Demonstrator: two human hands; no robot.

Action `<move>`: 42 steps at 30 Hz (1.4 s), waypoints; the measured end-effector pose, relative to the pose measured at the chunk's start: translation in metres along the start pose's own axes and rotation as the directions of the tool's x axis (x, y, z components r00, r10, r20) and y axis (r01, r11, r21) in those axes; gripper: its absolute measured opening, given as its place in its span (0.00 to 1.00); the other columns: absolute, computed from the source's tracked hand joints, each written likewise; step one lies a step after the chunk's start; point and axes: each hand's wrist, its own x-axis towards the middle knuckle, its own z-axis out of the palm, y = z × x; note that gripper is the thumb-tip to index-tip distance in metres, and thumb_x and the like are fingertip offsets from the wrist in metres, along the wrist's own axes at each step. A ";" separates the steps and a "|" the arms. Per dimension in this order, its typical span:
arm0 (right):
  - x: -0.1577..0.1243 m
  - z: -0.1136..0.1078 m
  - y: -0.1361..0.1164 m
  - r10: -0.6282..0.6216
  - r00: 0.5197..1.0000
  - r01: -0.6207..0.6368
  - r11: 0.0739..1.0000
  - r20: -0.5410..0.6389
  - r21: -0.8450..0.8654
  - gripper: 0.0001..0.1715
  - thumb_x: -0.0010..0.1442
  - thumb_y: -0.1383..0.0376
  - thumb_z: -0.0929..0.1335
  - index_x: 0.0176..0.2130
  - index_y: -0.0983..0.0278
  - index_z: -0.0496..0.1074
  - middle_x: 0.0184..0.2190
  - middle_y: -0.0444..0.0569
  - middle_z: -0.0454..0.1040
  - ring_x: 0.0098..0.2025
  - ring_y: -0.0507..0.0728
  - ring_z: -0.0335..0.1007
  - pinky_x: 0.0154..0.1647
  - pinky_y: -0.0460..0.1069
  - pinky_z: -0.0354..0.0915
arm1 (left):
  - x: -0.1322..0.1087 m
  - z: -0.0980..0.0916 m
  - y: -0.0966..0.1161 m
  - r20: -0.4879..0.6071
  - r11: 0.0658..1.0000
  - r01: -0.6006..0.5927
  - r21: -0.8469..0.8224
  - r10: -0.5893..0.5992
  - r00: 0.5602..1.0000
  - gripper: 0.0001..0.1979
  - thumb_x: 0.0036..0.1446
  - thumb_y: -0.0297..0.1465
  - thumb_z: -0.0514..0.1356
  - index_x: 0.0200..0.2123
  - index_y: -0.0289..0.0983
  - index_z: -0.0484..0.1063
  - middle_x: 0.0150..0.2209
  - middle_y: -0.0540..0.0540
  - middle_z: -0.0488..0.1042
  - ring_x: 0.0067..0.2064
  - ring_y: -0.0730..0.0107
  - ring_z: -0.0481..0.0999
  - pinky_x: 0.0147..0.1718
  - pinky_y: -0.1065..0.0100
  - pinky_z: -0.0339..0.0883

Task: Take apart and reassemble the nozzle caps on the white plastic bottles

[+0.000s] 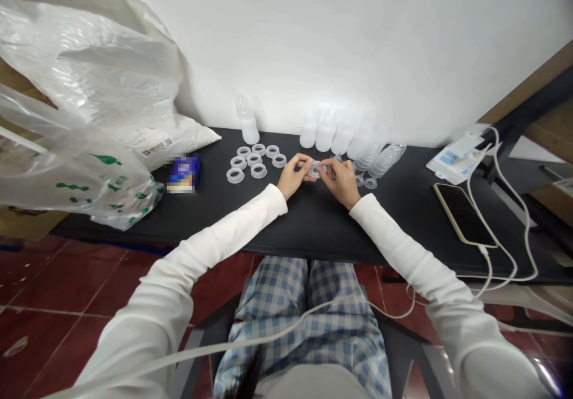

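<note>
Over the middle of the black table, my left hand [294,175] grips a translucent white bottle collar ring [314,170] from the left. My right hand [341,179] has its fingers closed on the same ring from the right; whether a nipple sits in it I cannot make out. Left of my hands lie several more collar rings [255,159] in a loose group. Clear silicone nipples [370,182] lie just beyond and right of my right hand, partly hidden by it. Behind stand several milky bottles [324,133] and stacked clear domed caps [385,159].
One capped bottle [249,121] stands against the wall. Plastic bags [120,172] and a blue box [184,173] are at the left. A phone [464,214] with a white cable [510,262] and a white pack [454,159] lie at the right.
</note>
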 end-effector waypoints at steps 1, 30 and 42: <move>0.000 0.000 0.000 -0.003 1.000 0.002 1.000 -0.010 -0.016 0.19 0.72 0.52 0.61 0.42 0.60 0.73 0.20 0.38 0.64 0.22 0.52 0.60 0.39 0.52 0.55 | 0.000 0.000 0.000 -0.002 1.000 0.003 -0.002 -0.003 1.000 0.22 0.53 0.48 0.69 0.37 0.37 0.70 0.30 0.53 0.72 0.31 0.76 0.78 0.32 0.72 0.79; -0.001 0.010 -0.004 0.112 0.993 -0.115 0.987 0.033 0.115 0.11 0.70 0.57 0.62 0.43 0.60 0.68 0.26 0.42 0.73 0.25 0.54 0.66 0.36 0.52 0.60 | -0.002 0.001 -0.003 0.018 0.991 -0.132 0.007 0.132 0.991 0.19 0.47 0.40 0.74 0.35 0.36 0.73 0.34 0.53 0.70 0.29 0.77 0.77 0.31 0.70 0.77; 0.000 0.012 -0.004 0.127 0.991 -0.134 0.976 0.050 0.173 0.15 0.70 0.52 0.61 0.37 0.59 0.65 0.24 0.41 0.72 0.22 0.52 0.61 0.32 0.50 0.58 | -0.003 0.000 -0.001 -0.030 0.979 -0.141 0.145 0.146 0.989 0.13 0.51 0.34 0.72 0.34 0.36 0.73 0.34 0.51 0.72 0.25 0.82 0.73 0.27 0.75 0.71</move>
